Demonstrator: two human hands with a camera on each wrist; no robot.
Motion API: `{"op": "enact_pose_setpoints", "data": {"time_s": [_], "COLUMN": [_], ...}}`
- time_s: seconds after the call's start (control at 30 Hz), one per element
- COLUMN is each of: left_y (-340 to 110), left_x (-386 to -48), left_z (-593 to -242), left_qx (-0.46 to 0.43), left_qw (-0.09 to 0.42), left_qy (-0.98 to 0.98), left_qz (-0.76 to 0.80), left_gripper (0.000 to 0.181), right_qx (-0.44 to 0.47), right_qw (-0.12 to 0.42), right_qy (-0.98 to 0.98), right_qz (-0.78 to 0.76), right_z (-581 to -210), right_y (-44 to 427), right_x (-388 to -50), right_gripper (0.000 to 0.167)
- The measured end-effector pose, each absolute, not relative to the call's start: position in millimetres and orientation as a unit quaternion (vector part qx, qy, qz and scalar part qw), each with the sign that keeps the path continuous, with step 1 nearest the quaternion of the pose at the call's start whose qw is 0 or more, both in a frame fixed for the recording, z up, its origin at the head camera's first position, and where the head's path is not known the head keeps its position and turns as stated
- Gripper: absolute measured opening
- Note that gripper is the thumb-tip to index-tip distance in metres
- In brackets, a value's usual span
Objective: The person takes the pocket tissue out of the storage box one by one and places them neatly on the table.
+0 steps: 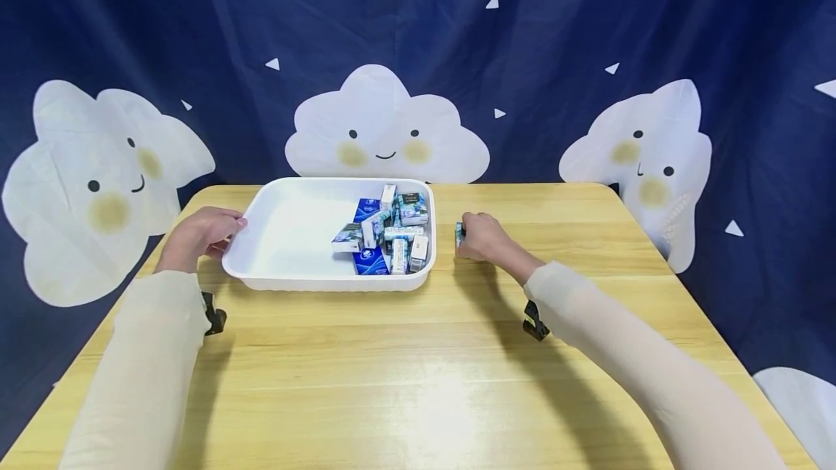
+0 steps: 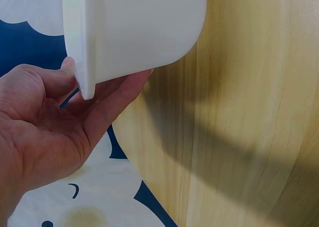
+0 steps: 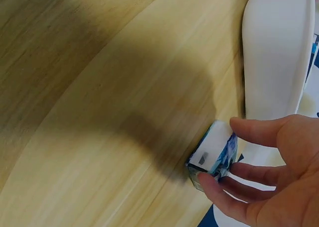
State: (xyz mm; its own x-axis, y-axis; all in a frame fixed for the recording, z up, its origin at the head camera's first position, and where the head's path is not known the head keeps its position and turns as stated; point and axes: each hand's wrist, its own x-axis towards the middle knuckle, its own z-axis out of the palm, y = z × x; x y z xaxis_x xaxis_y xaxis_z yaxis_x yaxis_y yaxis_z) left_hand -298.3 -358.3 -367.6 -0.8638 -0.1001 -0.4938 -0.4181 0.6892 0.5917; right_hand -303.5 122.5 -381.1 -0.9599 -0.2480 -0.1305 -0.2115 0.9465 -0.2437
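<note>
Wood-grained table (image 1: 339, 354): arms (image 1: 140, 361) outstretched, left hand (image 1: 204, 233) grips white tray (image 1: 326, 283); right hand (image 1: 485, 238) pinches blue-patterned pack (image 3: 214, 150), whose white face (image 3: 215, 139) shows only in right-wrist view.

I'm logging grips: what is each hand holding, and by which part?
The left hand holds the tray by its left rim, fingers against the outer wall. The right hand pinches a box by its sides.
</note>
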Motion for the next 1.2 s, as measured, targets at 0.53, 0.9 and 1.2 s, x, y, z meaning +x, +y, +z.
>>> {"op": "enact_pose_setpoints", "data": {"time_s": [0.53, 0.9, 1.2], "left_y": [-358.5, -360.2, -358.7], "left_x": [-297.9, -298.8, -298.6], "left_z": [-368.6, -367.6, -367.5], "left_qx": [-0.141, -0.144, -0.14], "left_qw": [0.216, 0.223, 0.221], "left_qy": [0.889, 0.891, 0.893], "left_qz": [0.378, 0.368, 0.367], "left_gripper": [0.055, 0.056, 0.056], "right_qx": [-0.091, -0.086, -0.084], "right_qw": [0.058, 0.051, 0.051], "right_qy": [0.979, 0.979, 0.979], "right_qz": [-0.173, -0.176, -0.18], "right_z": [-396.5, -397.2, -397.7], "right_y": [129.7, 128.5, 128.0], "right_x": [-320.2, -326.0, -325.8], "right_gripper": [0.048, 0.052, 0.05]}}
